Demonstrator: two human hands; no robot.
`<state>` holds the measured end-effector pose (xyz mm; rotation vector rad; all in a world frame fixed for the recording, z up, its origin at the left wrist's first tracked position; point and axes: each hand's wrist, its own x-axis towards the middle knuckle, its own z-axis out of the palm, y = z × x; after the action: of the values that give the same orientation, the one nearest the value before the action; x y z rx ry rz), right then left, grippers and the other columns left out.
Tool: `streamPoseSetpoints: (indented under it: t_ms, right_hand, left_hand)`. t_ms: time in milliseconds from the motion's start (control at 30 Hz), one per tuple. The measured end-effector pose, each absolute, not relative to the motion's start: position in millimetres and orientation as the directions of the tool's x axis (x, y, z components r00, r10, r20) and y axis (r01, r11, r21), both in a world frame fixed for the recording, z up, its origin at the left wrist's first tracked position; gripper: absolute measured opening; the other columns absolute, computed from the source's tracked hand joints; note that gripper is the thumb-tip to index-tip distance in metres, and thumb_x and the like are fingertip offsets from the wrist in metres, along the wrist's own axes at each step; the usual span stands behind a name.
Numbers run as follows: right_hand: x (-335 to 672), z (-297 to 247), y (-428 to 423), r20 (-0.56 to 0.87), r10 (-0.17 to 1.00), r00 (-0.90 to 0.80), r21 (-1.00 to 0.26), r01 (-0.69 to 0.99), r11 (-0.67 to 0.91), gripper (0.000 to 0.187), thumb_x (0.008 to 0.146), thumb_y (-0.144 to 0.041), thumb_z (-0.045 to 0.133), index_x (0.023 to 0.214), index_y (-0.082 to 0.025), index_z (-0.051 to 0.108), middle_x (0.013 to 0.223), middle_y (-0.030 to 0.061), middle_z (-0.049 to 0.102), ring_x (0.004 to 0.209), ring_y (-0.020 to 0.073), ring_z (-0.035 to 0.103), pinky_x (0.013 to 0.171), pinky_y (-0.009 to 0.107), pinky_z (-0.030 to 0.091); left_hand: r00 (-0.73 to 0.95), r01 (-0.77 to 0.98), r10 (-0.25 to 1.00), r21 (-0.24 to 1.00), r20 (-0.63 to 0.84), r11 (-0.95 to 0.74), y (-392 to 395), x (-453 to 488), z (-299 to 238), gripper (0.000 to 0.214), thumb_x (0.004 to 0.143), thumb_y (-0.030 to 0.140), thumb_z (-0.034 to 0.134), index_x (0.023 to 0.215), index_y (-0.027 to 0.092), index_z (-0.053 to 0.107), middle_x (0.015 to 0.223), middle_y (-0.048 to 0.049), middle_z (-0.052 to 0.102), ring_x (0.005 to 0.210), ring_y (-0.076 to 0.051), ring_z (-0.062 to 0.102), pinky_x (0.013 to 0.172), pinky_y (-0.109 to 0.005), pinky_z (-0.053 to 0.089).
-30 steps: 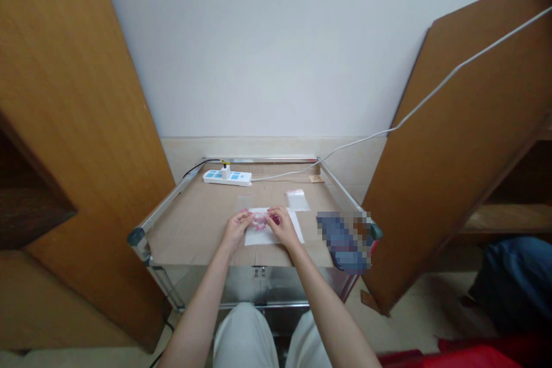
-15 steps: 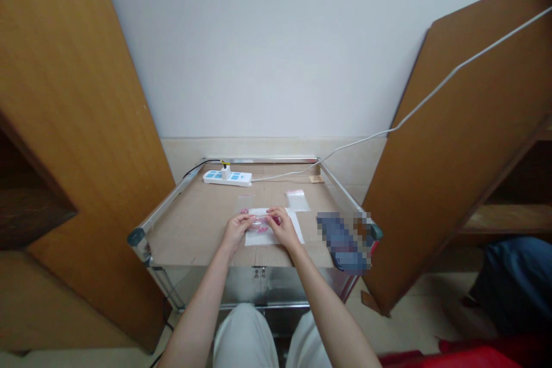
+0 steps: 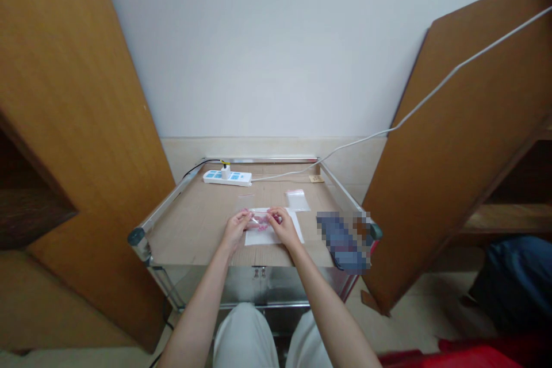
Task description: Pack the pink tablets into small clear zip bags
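Note:
My left hand point(image 3: 235, 229) and my right hand point(image 3: 283, 226) meet over the middle of a cardboard-covered cart top point(image 3: 194, 224). Between their pinched fingertips is a small clear bag with pink pieces inside point(image 3: 261, 219). Each hand grips one end of it. Under the hands lies a white sheet point(image 3: 263, 237). Another small clear bag with a pink strip point(image 3: 297, 199) lies flat just beyond my right hand.
A white power strip point(image 3: 227, 177) with a plug and cables sits at the back of the cart. A blurred-out blue object point(image 3: 345, 239) rests at the cart's right edge. Wooden boards point(image 3: 452, 144) lean at both sides, and metal rails edge the cart.
The hands have stayed in place. The small bag between the fingers has shifted slightly as the fingertips work along it.

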<state>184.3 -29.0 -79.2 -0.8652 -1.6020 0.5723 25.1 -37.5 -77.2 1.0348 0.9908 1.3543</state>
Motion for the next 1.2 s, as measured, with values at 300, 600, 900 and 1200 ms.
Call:
streamPoseSetpoints:
  t_ms: [300, 600, 900, 1200]
  right_hand:
    - [186.4, -77.9, -29.4, 0.605, 0.794, -0.055, -0.773, 0.199, 0.602, 0.01, 0.074, -0.022, 0.049, 0.067, -0.018, 0.056, 0.082, 0.0042, 0.056, 0.082, 0.0151, 0.051, 0.074, 0.027, 0.038]
    - [186.8, -77.3, -30.8, 0.598, 0.799, -0.059, -0.779, 0.19, 0.597, 0.008, 0.073, -0.022, 0.051, 0.068, -0.018, 0.056, 0.083, 0.0042, 0.055, 0.08, 0.0148, 0.051, 0.073, 0.027, 0.038]
    - [186.2, -73.3, -33.0, 0.626, 0.773, -0.103, -0.747, 0.204, 0.632, 0.006, 0.07, -0.015, 0.052, 0.067, -0.019, 0.056, 0.083, 0.0038, 0.055, 0.084, 0.0151, 0.051, 0.076, 0.028, 0.038]
    - [184.5, -73.2, -35.0, 0.624, 0.766, -0.157, -0.731, 0.228, 0.643, 0.005, 0.07, -0.019, 0.055, 0.07, -0.02, 0.06, 0.087, 0.0046, 0.055, 0.087, 0.0153, 0.05, 0.079, 0.029, 0.037]
  left_hand:
    - [-0.008, -0.226, 0.998, 0.972, 0.062, -0.062, -37.5, 24.7, -78.2, 0.036, 0.059, 0.042, 0.062, 0.077, 0.012, 0.057, 0.085, -0.0088, 0.065, 0.065, -0.016, 0.061, 0.065, -0.027, 0.047]
    - [0.031, -0.232, 0.997, 0.971, 0.064, -0.055, -40.5, 23.7, -73.5, 0.029, 0.062, 0.039, 0.059, 0.072, 0.011, 0.057, 0.079, -0.0083, 0.065, 0.066, -0.016, 0.061, 0.065, -0.025, 0.044]
    - [0.081, -0.108, 0.992, 0.991, 0.093, -0.084, -35.3, 22.3, -83.6, 0.029, 0.058, 0.037, 0.064, 0.069, 0.011, 0.059, 0.056, 0.0002, 0.058, 0.046, -0.006, 0.046, 0.046, -0.017, 0.031]
    - [0.13, -0.125, 0.99, 0.992, 0.047, -0.03, -38.6, 24.0, -79.8, 0.031, 0.055, 0.039, 0.065, 0.068, 0.012, 0.058, 0.062, -0.0026, 0.062, 0.049, -0.01, 0.052, 0.05, -0.02, 0.037]
